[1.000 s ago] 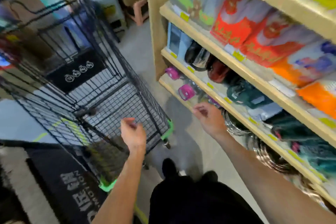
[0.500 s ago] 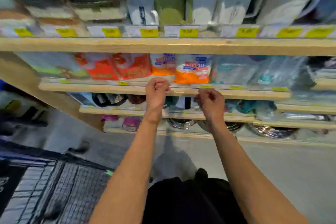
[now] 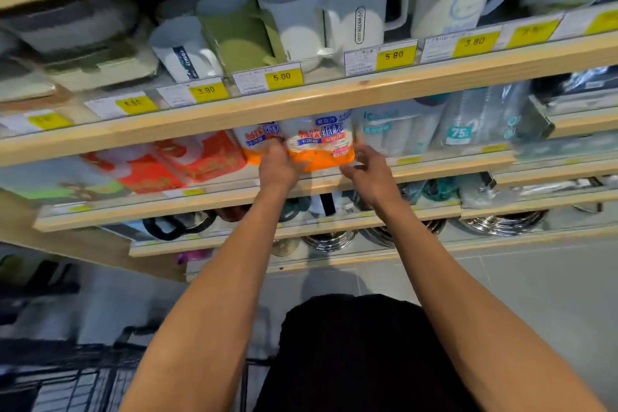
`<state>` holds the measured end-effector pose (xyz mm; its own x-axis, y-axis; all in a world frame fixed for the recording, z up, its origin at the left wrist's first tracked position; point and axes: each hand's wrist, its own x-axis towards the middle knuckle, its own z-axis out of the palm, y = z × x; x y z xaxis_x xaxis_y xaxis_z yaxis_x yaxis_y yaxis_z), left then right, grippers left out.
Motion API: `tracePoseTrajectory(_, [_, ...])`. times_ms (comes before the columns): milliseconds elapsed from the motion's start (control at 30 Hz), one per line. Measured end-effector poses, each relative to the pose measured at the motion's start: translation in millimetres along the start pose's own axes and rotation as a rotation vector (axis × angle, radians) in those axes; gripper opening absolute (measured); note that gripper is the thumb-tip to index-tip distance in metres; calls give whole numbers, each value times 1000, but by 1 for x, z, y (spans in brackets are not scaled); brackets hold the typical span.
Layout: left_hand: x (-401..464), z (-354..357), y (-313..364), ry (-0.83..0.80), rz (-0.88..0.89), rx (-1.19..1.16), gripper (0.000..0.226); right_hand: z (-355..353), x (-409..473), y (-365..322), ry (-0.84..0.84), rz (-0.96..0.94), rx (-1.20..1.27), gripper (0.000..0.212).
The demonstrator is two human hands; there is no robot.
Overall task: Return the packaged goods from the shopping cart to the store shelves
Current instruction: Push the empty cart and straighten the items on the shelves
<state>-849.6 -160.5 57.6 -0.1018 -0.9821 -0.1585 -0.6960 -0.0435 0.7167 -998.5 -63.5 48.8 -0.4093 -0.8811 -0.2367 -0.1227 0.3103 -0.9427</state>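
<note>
Head view. Cup pack (image 3: 321, 144): soft glossy plastic wrap, white top with blue and red print, orange base; stands on the second wooden shelf (image 3: 434, 165), front edge, touching a like pack (image 3: 255, 140) on its left. Left hand (image 3: 279, 167): fingers curled on the pack's lower left corner. Right hand (image 3: 369, 174): fingers and thumb curled at its lower right corner, touching the wrap. Red packs (image 3: 187, 160): flat, further left. Clear cup sleeves (image 3: 468, 124): right. Upper shelf: smooth plastic mugs (image 3: 361, 10), white and green, cylindrical, handled; yellow price tags (image 3: 282, 77). Lower shelves: stacked steel bowls (image 3: 501, 224). Cart (image 3: 83, 385): black wire mesh, bottom left.
</note>
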Motion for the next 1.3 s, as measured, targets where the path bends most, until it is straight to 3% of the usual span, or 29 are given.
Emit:
tracePoseTrajectory(167, [24,8,-10,59,70,76,42,11,13,6,-43,-16,-40,65])
tracePoseTrajectory(333, [32,17,-21,-66,77,40,40,12,17,12,-28,-65,-29,66])
tracePoseTrajectory(500, [42,20,-38,-132,110,33,52,15,18,19,-65,-2,-50,81])
tracePoseTrajectory(633, [35,16,-44,4,75,-102,58,18,15,19,33,39,-49,66])
tracePoseTrajectory(733, [7,22,-31,232,-27,-263,42,7,13,19,157,9,-18,39])
tracePoseTrajectory(833, [-24,54,-9,221,17,-398,23,-26,11,18,385,-9,-5,14])
tracePoseTrajectory(933, [-47,101,23,-12,145,-493,22,-75,13,28,575,47,72,12])
tracePoseTrajectory(1033, [-56,147,63,-97,213,-470,9,-125,19,49,686,131,125,14])
tracePoseTrajectory(1133, [-62,192,112,-51,225,-486,3,-181,25,66,686,166,95,15])
tracePoseTrajectory(1300, [-65,249,159,76,152,-381,27,-262,40,74,558,167,-13,24])
